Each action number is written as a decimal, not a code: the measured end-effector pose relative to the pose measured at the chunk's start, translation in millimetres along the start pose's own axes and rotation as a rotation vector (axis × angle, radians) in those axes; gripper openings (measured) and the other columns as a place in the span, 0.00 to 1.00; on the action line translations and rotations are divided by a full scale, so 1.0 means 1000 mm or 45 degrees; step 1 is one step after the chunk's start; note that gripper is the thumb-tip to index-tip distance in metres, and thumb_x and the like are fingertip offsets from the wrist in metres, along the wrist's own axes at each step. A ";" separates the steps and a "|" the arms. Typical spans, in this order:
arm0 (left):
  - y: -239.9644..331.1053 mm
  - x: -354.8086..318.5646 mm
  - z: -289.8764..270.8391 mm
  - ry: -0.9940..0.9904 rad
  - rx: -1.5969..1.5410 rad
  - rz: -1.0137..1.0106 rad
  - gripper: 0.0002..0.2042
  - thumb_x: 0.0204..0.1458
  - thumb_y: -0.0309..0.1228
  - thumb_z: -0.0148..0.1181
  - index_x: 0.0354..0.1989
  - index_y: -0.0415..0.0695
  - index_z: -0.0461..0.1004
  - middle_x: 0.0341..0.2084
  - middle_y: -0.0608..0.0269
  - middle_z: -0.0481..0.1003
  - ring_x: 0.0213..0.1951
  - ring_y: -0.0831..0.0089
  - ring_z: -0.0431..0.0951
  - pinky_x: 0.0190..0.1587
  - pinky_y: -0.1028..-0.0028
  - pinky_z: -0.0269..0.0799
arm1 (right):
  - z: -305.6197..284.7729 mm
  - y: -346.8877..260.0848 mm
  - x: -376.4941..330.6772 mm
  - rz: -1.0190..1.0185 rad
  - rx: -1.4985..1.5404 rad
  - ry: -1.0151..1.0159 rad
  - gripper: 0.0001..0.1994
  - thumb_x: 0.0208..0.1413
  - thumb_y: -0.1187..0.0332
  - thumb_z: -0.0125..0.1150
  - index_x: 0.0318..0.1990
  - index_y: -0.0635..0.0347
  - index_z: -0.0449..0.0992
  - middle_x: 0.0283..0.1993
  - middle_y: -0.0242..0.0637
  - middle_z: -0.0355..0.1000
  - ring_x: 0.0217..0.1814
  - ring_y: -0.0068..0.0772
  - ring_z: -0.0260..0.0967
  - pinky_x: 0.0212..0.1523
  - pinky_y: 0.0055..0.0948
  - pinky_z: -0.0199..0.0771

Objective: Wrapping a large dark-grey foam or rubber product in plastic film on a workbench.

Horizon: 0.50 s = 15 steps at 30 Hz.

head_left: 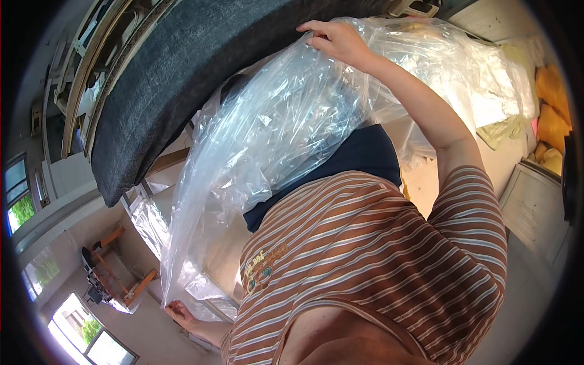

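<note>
A large sheet of clear plastic film [261, 131], crinkled and shiny, stretches across my front. At the lower left, my left hand [180, 314] pinches a gathered corner of the film. My right hand [342, 44] is far forward, its thumb and forefinger at the film's upper edge beside a long dark grey upholstered piece [164, 79]. Between the two hands the film's edge runs fairly taut, with folds. More bunched film [450, 64] spreads to the right, under and beyond my right forearm. The film hides part of the dark piece's near side.
Wooden frames [82, 73] stand behind the dark piece at the far left. A wooden-armed machine or stand [115, 274] is at lower left, near bright windows [76, 325]. Orange-yellow bundles [552, 109] lie at far right beside a pale panel [532, 198].
</note>
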State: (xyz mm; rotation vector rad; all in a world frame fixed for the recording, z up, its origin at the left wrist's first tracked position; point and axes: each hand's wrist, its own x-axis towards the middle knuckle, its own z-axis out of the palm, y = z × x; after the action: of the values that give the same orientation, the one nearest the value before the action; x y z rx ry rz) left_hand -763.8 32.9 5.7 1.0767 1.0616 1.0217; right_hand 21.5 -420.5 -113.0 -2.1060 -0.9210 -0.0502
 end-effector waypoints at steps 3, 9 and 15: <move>-0.004 0.014 -0.006 -0.080 0.039 -0.067 0.09 0.53 0.34 0.58 0.33 0.41 0.71 0.22 0.63 0.72 0.25 0.75 0.70 0.29 0.79 0.69 | -0.008 0.002 0.003 0.065 -0.023 -0.109 0.08 0.53 0.67 0.55 0.39 0.58 0.74 0.27 0.35 0.70 0.30 0.32 0.68 0.34 0.26 0.67; 0.014 0.112 0.078 -0.252 0.404 -0.272 0.17 0.48 0.40 0.62 0.44 0.47 0.70 0.31 0.74 0.70 0.32 0.82 0.69 0.35 0.79 0.69 | -0.104 0.007 0.044 -0.214 -0.321 0.403 0.05 0.52 0.70 0.56 0.33 0.62 0.70 0.40 0.36 0.66 0.41 0.28 0.64 0.43 0.24 0.62; 0.054 0.205 0.309 -0.150 0.087 0.034 0.20 0.56 0.38 0.50 0.53 0.38 0.65 0.49 0.55 0.69 0.51 0.65 0.69 0.57 0.64 0.62 | -0.285 0.027 0.142 0.014 0.282 0.821 0.18 0.58 0.59 0.50 0.50 0.61 0.69 0.46 0.33 0.69 0.48 0.26 0.65 0.50 0.23 0.62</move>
State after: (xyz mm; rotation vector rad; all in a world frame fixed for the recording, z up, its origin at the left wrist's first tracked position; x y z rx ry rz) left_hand -430.4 190.6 71.2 1.1953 0.9951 0.9372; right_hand 217.9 -546.0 105.5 -1.7187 -0.4950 -0.5611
